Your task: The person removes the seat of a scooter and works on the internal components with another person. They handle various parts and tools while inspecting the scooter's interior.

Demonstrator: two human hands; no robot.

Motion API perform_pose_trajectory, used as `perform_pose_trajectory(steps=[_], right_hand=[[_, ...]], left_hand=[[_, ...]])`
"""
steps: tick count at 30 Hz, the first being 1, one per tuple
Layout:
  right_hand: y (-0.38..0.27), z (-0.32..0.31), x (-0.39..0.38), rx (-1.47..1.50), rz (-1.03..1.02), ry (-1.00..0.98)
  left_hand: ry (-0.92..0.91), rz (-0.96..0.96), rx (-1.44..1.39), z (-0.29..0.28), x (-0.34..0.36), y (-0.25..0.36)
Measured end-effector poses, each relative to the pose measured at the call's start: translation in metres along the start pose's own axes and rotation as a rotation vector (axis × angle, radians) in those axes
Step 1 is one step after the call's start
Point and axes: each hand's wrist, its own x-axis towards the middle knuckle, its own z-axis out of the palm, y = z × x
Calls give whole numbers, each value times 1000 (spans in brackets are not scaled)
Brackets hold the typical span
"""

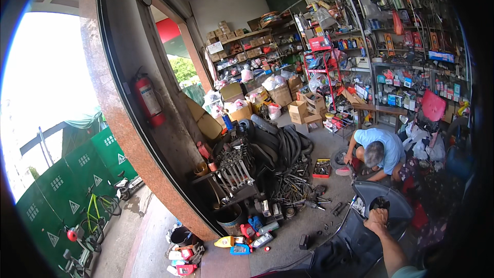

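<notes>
From the lower right comes my right forearm, with a pale sleeve at its end. My right hand (pixel 377 220) is closed, its fingers curled over a black part set in the large grey scooter panel (pixel 400 207); what exactly it grips is partly hidden. My left hand is out of view. Just beyond the panel, a co-worker in a light blue shirt (pixel 388 141) crouches with head bent. That person's hands are low, near a small dark wheel (pixel 339 158) on the floor.
Loose tools (pixel 293 188) and a red tray (pixel 322 168) lie on the floor near black tyres (pixel 267 141). Wrenches (pixel 234 176) hang by the pillar, with oil bottles (pixel 241 248) below. Crowded shelves (pixel 391 67) and cardboard boxes (pixel 297 111) line the back. A fire extinguisher (pixel 149 100) hangs left.
</notes>
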Motion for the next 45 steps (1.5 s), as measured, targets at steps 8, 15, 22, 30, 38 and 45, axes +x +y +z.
perform_pose_trajectory(steps=[8, 15, 22, 30, 38, 45], right_hand=[[1, 4, 1, 43, 7, 15], [-4, 1, -3, 59, -16, 38], [0, 13, -3, 44, -8, 66], [3, 11, -3, 36, 1, 90], [-13, -2, -6, 18, -8, 84], [-4, -15, -3, -69, 61, 23]], left_hand=[[-31, 21, 23, 19, -5, -9], [-39, 35, 42, 15, -3, -10], [-59, 36, 57, 2, -2, -5], [-104, 50, 56, 0, -2, -1], [-219, 16, 114, -33, 9, 6], [-303, -106, 155, -32, 17, 26]])
